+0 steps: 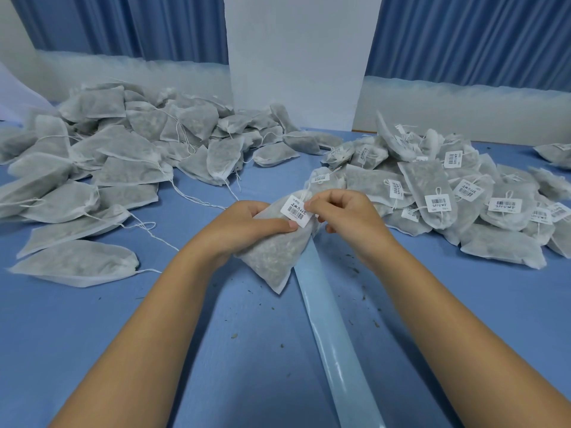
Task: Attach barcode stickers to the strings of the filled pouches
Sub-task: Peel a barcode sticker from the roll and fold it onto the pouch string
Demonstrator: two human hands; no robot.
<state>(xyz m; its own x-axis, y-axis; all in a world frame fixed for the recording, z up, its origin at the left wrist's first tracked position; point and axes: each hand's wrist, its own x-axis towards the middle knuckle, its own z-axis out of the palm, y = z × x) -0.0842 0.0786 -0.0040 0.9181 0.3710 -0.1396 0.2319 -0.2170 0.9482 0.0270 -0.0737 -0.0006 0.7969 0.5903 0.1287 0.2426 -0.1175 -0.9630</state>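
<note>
- Hands in view: two. The left hand (247,223) grips one pouch (272,257), fingers curled round its upper part, thumb pressed flat on the lower corner of the barcode sticker (298,210). The right hand (346,217) pinches the sticker's right edge with its fingertips.
- Pouch in hand: one, held just above the table (216,335), between the two heaps and over the far end of the strip (327,319). It is thin white fabric with grey-green filling showing through, and its lower corner points down.
- Sticker in hand: one, white, with black characters above a barcode, lying at the pouch's top where the string (304,194) comes out.
- Heaps: two. The left heap (108,156) shows pouches with bare strings. The right heap (448,193) shows at least ten stickers. Pouches in either are too many to count.
- Strip: one, pale blue and glossy, running along the table toward the viewer.
- Dark crumbs (234,336) lie scattered on the blue table.
</note>
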